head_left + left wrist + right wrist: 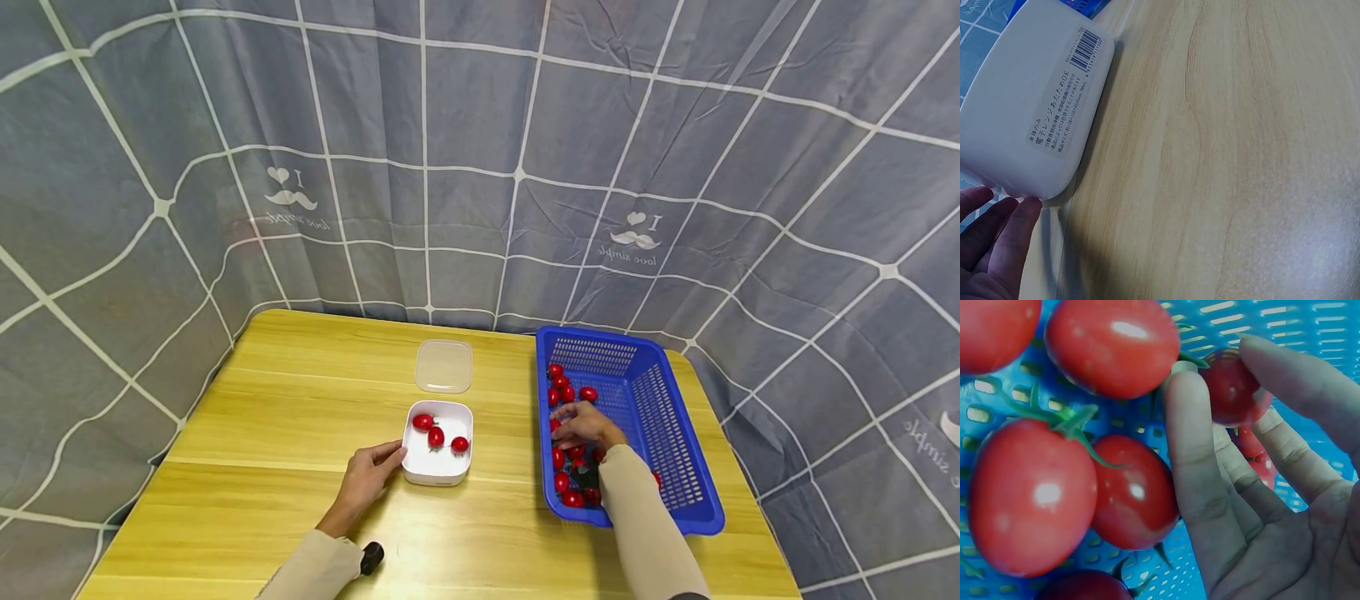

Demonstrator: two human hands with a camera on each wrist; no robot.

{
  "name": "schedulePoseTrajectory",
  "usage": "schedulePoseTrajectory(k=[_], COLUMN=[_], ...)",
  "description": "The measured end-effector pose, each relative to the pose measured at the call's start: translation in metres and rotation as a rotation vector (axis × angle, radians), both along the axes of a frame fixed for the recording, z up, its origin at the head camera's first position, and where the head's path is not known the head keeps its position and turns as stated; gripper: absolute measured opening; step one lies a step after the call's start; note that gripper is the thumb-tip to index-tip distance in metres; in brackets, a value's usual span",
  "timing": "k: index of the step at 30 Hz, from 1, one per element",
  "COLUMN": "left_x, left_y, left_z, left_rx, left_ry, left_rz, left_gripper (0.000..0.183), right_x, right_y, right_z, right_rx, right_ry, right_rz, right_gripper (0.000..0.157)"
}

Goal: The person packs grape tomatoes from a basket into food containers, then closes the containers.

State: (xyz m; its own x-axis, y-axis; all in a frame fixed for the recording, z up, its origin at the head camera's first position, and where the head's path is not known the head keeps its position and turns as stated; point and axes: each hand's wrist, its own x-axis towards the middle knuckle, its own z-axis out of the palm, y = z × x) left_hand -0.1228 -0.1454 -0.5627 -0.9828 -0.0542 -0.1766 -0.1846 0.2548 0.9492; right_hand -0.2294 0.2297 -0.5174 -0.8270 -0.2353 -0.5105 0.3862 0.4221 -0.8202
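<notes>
A white square container (pixel 444 472) holds 3 red cherry tomatoes with green stems. At its left side, the fingertips of my left hand (pixel 367 481) touch the wall, fingers nearly straight. The left wrist view shows a printed label (pixel 1063 90) on the container's side. My right hand (pixel 587 426) reaches down into a blue basket (pixel 678 400), among several cherry tomatoes (pixel 567 393). In the right wrist view, its thumb and a finger pinch a small cherry tomato (pixel 1235 387). Larger tomatoes (pixel 1032 497) lie beside the fingers on the basket's slotted floor.
A translucent square lid (pixel 444 366) lies flat behind the container. Everything stands on a wooden table (pixel 300 392), the basket near its right edge. A grey curtain (pixel 472 200) with white grid lines hangs behind and along the sides.
</notes>
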Motion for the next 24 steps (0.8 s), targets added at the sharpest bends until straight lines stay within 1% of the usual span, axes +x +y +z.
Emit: schedulePoseTrajectory(k=[3, 10, 20, 24], left_x=[0.0, -0.001, 0.0, 0.0], left_y=[0.0, 0.0, 0.0, 0.0], left_z=[0.0, 0.001, 0.002, 0.002], left_rx=[0.001, -0.009, -0.012, -0.008], left_ry=[-0.002, -0.001, 0.001, -0.002], left_rz=[0.001, 0.001, 0.005, 0.003], left_gripper=[0.035, 0.035, 0.035, 0.035], right_x=[0.0, 0.003, 0.008, 0.011], right_y=[0.001, 0.001, 0.0, 0.0], right_z=[0.001, 0.008, 0.021, 0.027], right_rx=[-0.022, -0.073, -0.097, -0.106], right_ry=[0.007, 0.067, 0.13, 0.175], right_rz=[-0.004, -0.012, -0.027, -0.021], right_gripper=[0.037, 0.039, 0.043, 0.044])
